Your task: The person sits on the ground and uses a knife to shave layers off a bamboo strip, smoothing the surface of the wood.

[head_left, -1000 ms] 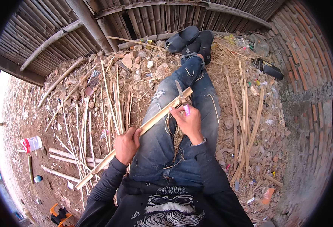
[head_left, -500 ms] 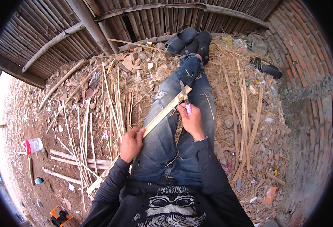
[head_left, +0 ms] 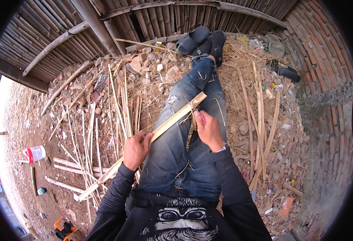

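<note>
A long pale bamboo strip (head_left: 172,123) lies slantwise across my jeans, with a node near its far end. My left hand (head_left: 136,149) is closed around it at about mid-length, and its lower end runs out past my left forearm. Just below the far end, my right hand (head_left: 209,130) is closed on a knife (head_left: 203,119). Only a bit of the knife's pink handle shows; I cannot make out the blade. Thin shavings hang by the strip near my right fingers.
Several split bamboo strips (head_left: 124,108) lie on the ground to the left, more strips (head_left: 260,120) to the right. A red-and-white bucket (head_left: 34,154) stands far left. A brick wall (head_left: 325,72) rises on the right, a bamboo wall (head_left: 160,24) ahead. Rubble and straw cover the ground.
The knife blade, earlier seen upright against the node, is out of sight now. My right hand has moved slightly right and down. The strip's lower end has swung out to the left.
</note>
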